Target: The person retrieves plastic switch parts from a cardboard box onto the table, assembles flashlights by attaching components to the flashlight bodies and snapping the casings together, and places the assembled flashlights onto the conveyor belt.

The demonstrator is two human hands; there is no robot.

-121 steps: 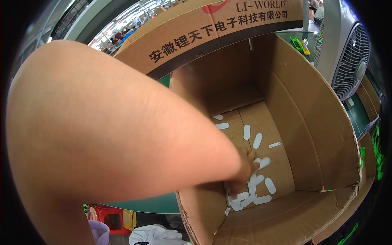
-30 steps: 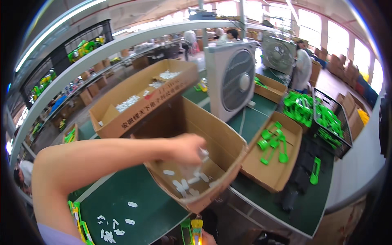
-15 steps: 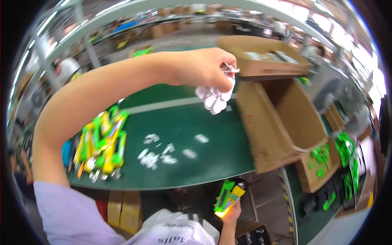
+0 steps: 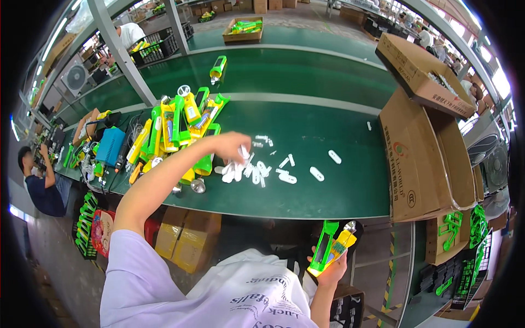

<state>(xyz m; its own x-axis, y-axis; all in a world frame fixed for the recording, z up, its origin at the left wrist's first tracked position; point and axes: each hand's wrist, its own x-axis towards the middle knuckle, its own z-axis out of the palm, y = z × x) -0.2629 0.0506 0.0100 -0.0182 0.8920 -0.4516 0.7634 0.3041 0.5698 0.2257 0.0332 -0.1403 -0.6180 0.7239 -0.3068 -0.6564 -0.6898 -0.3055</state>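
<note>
left hand (image 4: 234,146) at white oval plastic bits (image 4: 256,175) on green tabletop (image 4: 339,197), can't tell grip | right hand (image 4: 334,268) clamped on green-and-yellow plastic flashlight (image 4: 325,247), near side | brown cardboard carton (image 4: 421,169): lettering, red logo (image 4: 401,148)

Left hand (image 4: 232,146) forward, right hand (image 4: 332,271) curled

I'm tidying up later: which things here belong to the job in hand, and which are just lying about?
In the job:
white oval pieces at the left hand
opened green-and-yellow torch in the right hand
heaped torches, probably

Seemingly just lying about:
blue box
taped carton
round fan
</note>
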